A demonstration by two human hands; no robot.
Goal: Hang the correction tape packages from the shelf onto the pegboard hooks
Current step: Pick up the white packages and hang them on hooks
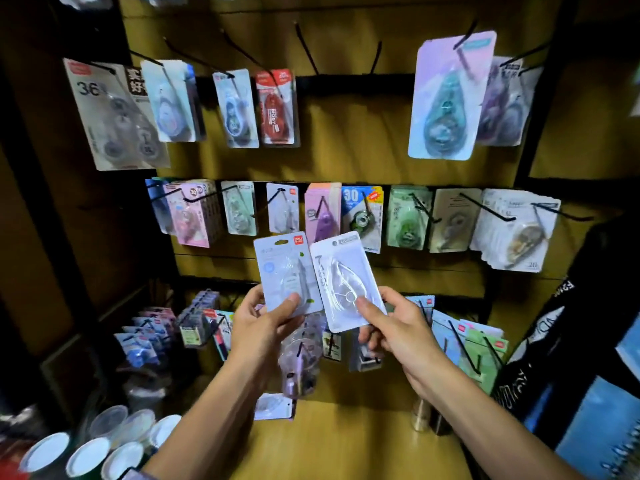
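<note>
My left hand grips a pale grey-blue correction tape package by its lower edge. My right hand pinches a white package with a clear tape dispenser at its lower right corner. Both packages are held upright side by side, in front of the middle row of the pegboard. A further white package lies on the wooden shelf below my hands. Two bare black hooks stick out in the top row, and many hooks carry hanging packages.
Several white-lidded cups stand at the lower left. Two small metal cylinders sit on the shelf at the right. Dark fabric and a blue notebook crowd the right edge. A lower row of hooks holds more packages behind my hands.
</note>
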